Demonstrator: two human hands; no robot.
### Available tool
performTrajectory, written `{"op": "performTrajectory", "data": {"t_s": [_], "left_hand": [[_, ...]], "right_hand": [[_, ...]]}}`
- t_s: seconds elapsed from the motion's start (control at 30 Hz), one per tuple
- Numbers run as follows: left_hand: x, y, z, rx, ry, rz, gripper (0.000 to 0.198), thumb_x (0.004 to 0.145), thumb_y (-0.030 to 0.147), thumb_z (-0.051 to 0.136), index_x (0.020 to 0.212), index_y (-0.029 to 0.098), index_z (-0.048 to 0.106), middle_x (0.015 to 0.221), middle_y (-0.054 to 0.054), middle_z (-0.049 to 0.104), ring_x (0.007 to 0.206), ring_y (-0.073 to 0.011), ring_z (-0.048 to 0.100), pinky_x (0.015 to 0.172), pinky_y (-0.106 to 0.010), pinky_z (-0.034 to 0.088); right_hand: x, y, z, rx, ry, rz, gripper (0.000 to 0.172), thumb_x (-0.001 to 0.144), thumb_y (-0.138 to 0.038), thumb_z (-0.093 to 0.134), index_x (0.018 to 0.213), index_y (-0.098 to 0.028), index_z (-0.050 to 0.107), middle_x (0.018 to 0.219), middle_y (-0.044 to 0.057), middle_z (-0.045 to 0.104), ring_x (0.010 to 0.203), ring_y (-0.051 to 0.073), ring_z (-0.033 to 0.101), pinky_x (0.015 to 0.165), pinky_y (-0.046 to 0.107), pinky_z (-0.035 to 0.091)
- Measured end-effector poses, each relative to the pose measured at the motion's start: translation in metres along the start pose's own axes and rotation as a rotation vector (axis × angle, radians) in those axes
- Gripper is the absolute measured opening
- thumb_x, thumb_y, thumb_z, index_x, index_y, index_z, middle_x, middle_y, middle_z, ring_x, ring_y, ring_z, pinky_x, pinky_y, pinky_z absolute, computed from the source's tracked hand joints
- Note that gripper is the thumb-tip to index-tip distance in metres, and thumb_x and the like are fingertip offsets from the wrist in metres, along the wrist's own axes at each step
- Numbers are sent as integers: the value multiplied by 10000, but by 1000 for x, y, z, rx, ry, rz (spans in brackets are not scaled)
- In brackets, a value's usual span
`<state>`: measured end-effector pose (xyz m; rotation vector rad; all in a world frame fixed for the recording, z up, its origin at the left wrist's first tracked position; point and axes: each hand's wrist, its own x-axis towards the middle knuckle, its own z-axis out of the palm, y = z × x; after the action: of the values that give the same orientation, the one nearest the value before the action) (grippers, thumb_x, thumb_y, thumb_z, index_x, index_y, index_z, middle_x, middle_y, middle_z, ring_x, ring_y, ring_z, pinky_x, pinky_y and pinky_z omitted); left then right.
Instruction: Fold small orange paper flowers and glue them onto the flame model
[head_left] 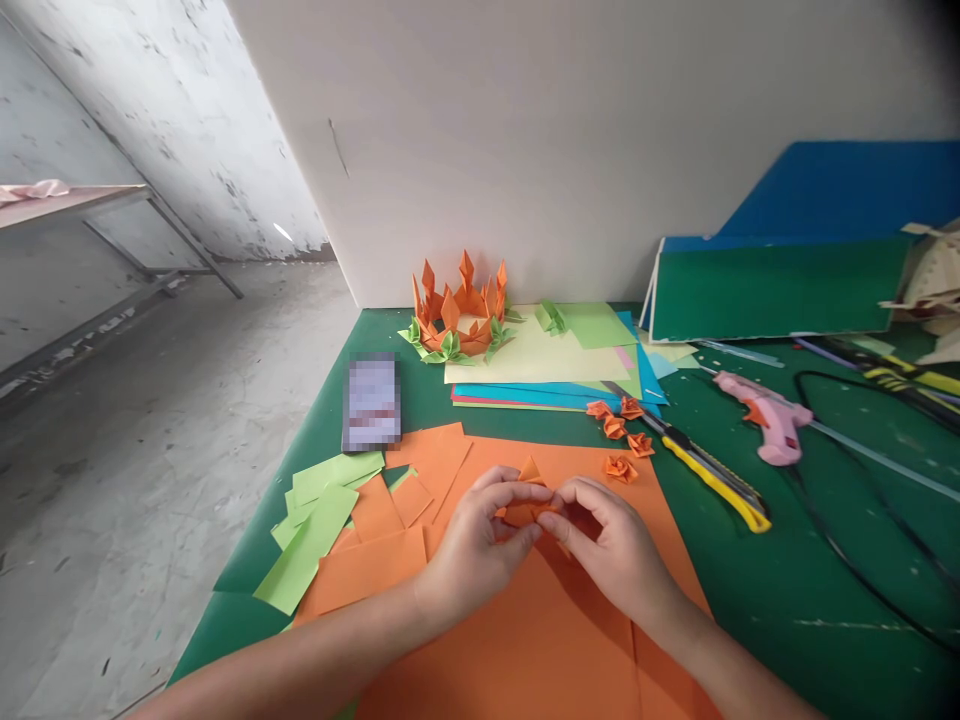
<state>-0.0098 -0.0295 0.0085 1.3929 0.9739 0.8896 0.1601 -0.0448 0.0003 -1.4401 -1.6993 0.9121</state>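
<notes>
Both hands meet over a large orange paper sheet (525, 620), pinching one small folded orange paper piece (523, 512). My left hand (484, 530) is closed on its left side, thumb below and fingers above. On the right edge, the fingertips of my right hand (607, 535) are pressed together on the same piece. Fingers hide part of its folds. Just beyond my right hand lie several small orange paper flowers (620, 468). A paper crown (461, 310) of orange points and green leaves stands at the back of the table.
Loose green strips (307, 550) and orange pieces (371, 565) lie left, near a blurred phone (372, 400). Stacked coloured paper (525, 360) sits behind. To the right are a yellow utility knife (712, 480), a pink glue gun (772, 415) with its cord, and a green board (780, 290).
</notes>
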Motion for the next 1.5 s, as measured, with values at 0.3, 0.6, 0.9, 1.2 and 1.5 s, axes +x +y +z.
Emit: {"op": "performTrajectory", "data": {"t_s": [0.3, 0.6, 0.9, 1.2, 1.5], "left_hand": [[-2, 3, -1, 122, 3, 5, 331, 774, 50, 578, 990, 257, 719, 1041, -65, 557, 1094, -217, 541, 677, -210, 524], [0, -1, 0, -142, -36, -25, 267, 776, 80, 597, 969, 217, 719, 966, -49, 493, 913, -176, 578, 670, -253, 543], [1, 1, 2, -201, -48, -83, 267, 737, 69, 620, 938, 209, 727, 943, -42, 500, 894, -169, 575, 673, -249, 525], [4, 5, -5, -203, 58, -126, 250, 785, 202, 687, 1035, 221, 701, 1118, -75, 550, 1120, -224, 526, 863, -296, 482], [3, 0, -2, -278, 67, -95, 304, 753, 169, 679, 1050, 234, 692, 1189, -82, 473, 1144, -238, 536, 784, -276, 539]], "right_hand": [[-1, 0, 0, 41, -42, 54, 293, 906, -442, 549, 727, -218, 492, 699, -11, 514, 670, 151, 494, 605, 271, 393], [0, -3, -1, 137, -81, 66, 247, 935, -417, 495, 783, -223, 478, 712, -24, 493, 653, 136, 473, 590, 255, 394], [0, -5, -2, 117, -127, 54, 280, 952, -408, 449, 757, -213, 497, 740, -3, 539, 679, 144, 495, 596, 259, 401], [0, 1, -1, 189, 24, -22, 153, 898, -368, 582, 949, -247, 504, 861, -8, 524, 781, 142, 540, 704, 262, 475], [3, 2, -4, -22, -8, -201, 96, 857, -222, 639, 883, -254, 553, 902, 6, 533, 870, 169, 553, 776, 296, 462]]}}
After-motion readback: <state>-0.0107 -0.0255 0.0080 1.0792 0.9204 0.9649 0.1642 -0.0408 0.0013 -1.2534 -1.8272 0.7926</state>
